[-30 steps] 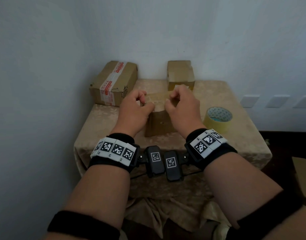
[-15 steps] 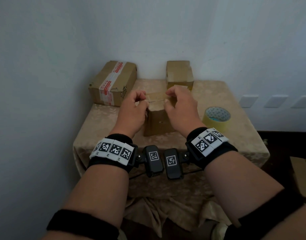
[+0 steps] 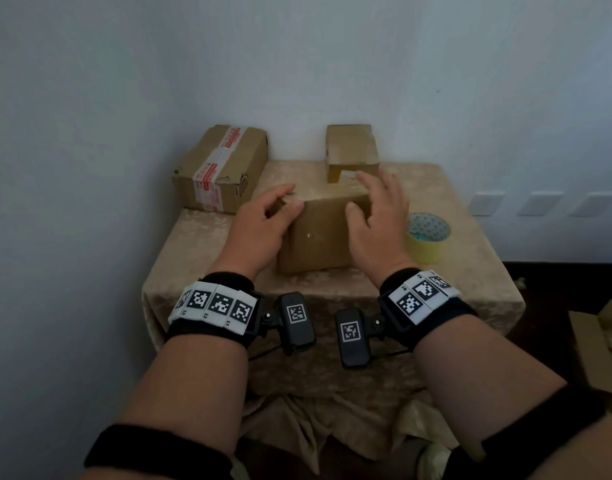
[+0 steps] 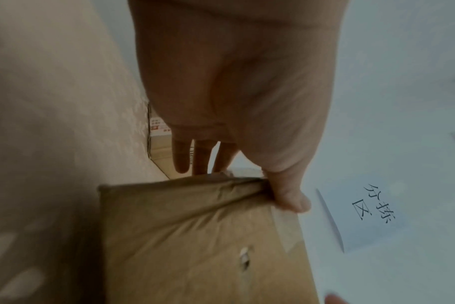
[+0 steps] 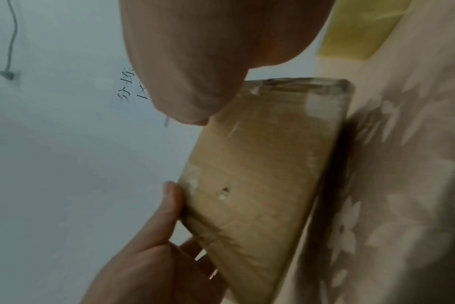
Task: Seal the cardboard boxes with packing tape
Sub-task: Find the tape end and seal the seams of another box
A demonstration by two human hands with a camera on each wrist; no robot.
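Note:
A small brown cardboard box (image 3: 318,237) stands mid-table with its flaps down. My left hand (image 3: 290,197) rests on its upper left corner, thumb pressed on the front top edge and fingers (image 4: 181,156) straight down the far side. A strip of clear tape (image 4: 286,226) runs over that edge under the thumb. My right hand (image 3: 363,192) lies spread over the box's upper right corner, its thumb on the front face. Neither hand holds anything. The yellow tape roll (image 3: 427,237) lies flat on the table just right of the box.
A larger box (image 3: 221,168) sealed with red-printed tape sits at the back left. Another small box (image 3: 353,150) stands against the wall. The table (image 3: 211,258) wears a beige cloth. An open carton (image 3: 602,344) is on the floor at right. A paper sign (image 4: 364,216) hangs on the wall.
Both hands were close together, fingers curled, pinching at the middle of the box top. They have moved apart to the box's two upper corners and opened.

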